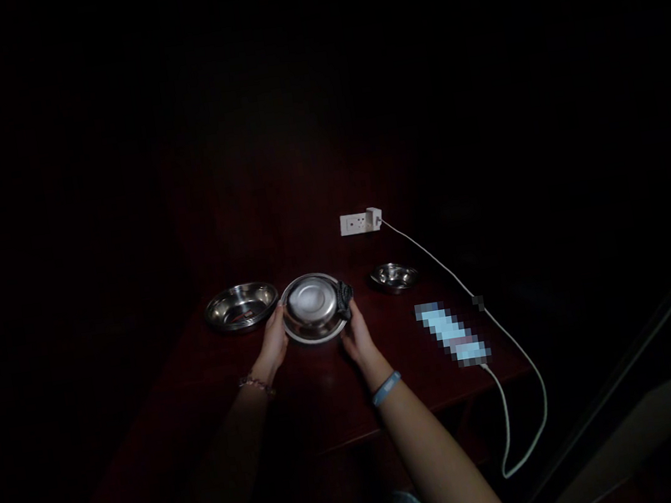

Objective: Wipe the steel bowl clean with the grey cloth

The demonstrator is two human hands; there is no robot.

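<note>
Between my hands is a shiny steel bowl [313,301], tilted so its rounded underside faces me. My left hand [274,340] grips the bowl's left rim. On the other side, my right hand [357,332] is closed around a dark cloth [344,299], which presses against the bowl's right edge; the fingers are partly hidden behind the rim. Left of the held bowl, a wider steel bowl [241,306] sits on the table, seemingly stacked with others. A smaller steel bowl [394,277] rests to the right, its open side up.
The dark red table [334,407] has its front edge near me. A glowing, pixelated phone-like device [452,335] lies at the right, with a white cable [543,388] looping over the table edge. The cable runs to a charger in the wall socket [353,223].
</note>
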